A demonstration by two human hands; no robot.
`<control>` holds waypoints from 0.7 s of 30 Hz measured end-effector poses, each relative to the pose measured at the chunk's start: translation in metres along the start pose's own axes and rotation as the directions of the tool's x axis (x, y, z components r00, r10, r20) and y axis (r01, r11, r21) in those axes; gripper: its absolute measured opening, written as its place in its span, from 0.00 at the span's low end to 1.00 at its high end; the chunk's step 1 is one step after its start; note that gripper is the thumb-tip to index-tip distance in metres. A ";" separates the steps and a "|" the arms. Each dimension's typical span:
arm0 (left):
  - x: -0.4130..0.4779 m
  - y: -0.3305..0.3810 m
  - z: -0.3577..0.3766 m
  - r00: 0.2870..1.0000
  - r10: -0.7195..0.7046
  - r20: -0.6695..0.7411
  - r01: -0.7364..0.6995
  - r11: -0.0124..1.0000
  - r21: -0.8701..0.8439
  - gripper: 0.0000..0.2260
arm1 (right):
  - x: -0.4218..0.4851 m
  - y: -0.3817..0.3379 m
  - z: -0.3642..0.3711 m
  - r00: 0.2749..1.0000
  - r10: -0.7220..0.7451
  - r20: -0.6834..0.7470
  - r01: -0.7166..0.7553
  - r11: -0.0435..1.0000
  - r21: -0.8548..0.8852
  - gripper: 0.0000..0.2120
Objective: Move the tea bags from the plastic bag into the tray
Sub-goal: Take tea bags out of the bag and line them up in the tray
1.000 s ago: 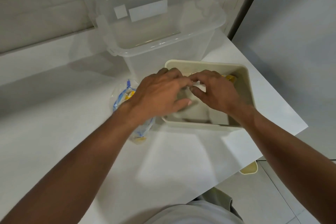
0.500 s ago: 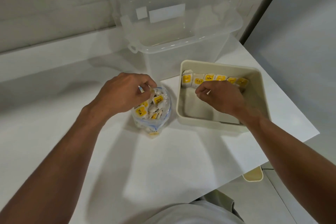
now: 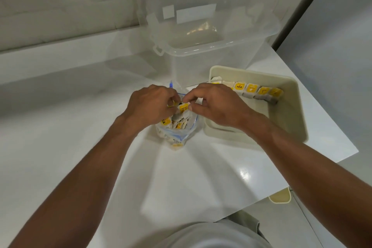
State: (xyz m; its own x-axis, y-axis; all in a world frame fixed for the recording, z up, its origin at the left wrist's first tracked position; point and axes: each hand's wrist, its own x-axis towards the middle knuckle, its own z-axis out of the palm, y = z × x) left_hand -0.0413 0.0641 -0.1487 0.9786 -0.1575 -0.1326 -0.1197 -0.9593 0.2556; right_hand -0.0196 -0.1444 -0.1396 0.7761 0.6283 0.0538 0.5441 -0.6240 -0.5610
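Note:
A clear plastic bag point(image 3: 182, 137) with a blue zip edge stands open on the white counter, full of tea bags with yellow tags. Both hands meet over its mouth. My left hand point(image 3: 150, 105) grips the bag's rim at the left, fingers curled. My right hand point(image 3: 217, 104) pinches a tea bag point(image 3: 184, 109) with a yellow tag just above the opening. To the right sits a cream tray point(image 3: 289, 110). A row of several tea bags point(image 3: 251, 90) stands along the tray's far wall.
A large clear plastic storage box point(image 3: 201, 32) stands behind the bag and tray, against the tiled wall. The counter's right edge point(image 3: 322, 163) runs just past the tray. A cream bin point(image 3: 280, 197) sits on the floor below.
My right hand has left the tray and come left to the bag's mouth, where it now pinches a tea bag. My left hand has stayed at the bag.

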 end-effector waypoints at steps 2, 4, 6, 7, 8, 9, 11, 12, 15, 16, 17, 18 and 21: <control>0.003 0.003 0.007 0.999 -0.018 -0.028 0.019 0.999 0.026 0.09 | 0.005 -0.003 0.005 0.999 0.014 0.040 -0.010 0.996 -0.089 0.11; 0.005 0.006 0.015 0.997 -0.040 -0.061 0.044 0.997 0.066 0.08 | 0.009 -0.004 0.010 0.997 0.038 0.070 -0.026 0.986 -0.162 0.13; 0.007 0.008 0.022 0.995 -0.060 -0.082 0.067 0.995 0.077 0.07 | 0.012 -0.003 0.012 0.995 0.053 0.089 -0.032 0.975 -0.221 0.14; 0.007 0.008 0.024 0.995 -0.067 -0.081 0.072 0.995 0.064 0.06 | 0.013 -0.003 0.012 0.994 0.056 0.092 -0.033 0.973 -0.230 0.14; 0.007 0.008 0.025 0.995 -0.071 -0.075 0.074 0.996 0.044 0.06 | 0.014 -0.002 0.013 0.994 0.058 0.092 -0.035 0.973 -0.230 0.14; 0.008 0.006 0.025 0.995 -0.075 -0.067 0.076 0.997 0.019 0.05 | 0.014 -0.001 0.013 0.994 0.060 0.087 -0.039 0.973 -0.229 0.14; 0.007 0.003 0.022 0.996 -0.075 -0.056 0.072 0.996 -0.047 0.03 | 0.015 -0.001 0.012 0.996 0.073 0.059 -0.060 0.976 -0.208 0.14; 0.006 0.000 0.020 0.996 -0.068 -0.051 0.063 0.993 -0.096 0.03 | 0.015 -0.001 0.012 0.996 0.081 0.038 -0.073 0.982 -0.177 0.14; 0.004 -0.005 0.010 0.998 -0.049 -0.029 0.038 0.958 -0.286 0.03 | 0.017 0.000 0.012 0.994 0.105 0.004 -0.104 0.989 -0.105 0.13; 0.003 -0.007 0.008 0.999 -0.036 -0.034 0.022 0.941 -0.338 0.04 | 0.017 0.000 0.012 0.994 0.109 -0.007 -0.109 0.990 -0.091 0.12; 0.001 -0.008 0.006 0.999 -0.023 -0.043 0.005 0.924 -0.381 0.05 | 0.018 0.000 0.013 0.993 0.112 -0.027 -0.114 0.990 -0.079 0.10; 0.000 -0.009 0.004 0.998 -0.015 -0.053 -0.008 0.907 -0.421 0.04 | 0.018 0.001 0.014 0.992 0.118 -0.052 -0.122 0.990 -0.069 0.09; -0.001 -0.008 0.001 0.995 -0.039 -0.093 -0.007 0.891 -0.453 0.02 | 0.020 0.003 0.014 0.985 0.135 -0.105 -0.141 0.989 -0.048 0.05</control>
State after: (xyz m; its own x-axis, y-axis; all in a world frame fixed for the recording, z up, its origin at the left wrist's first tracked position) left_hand -0.0416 0.0719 -0.1512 0.9938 -0.0976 -0.0529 -0.0381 -0.7477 0.6629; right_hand -0.0069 -0.1268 -0.1513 0.8717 0.4859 0.0641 0.4441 -0.7278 -0.5226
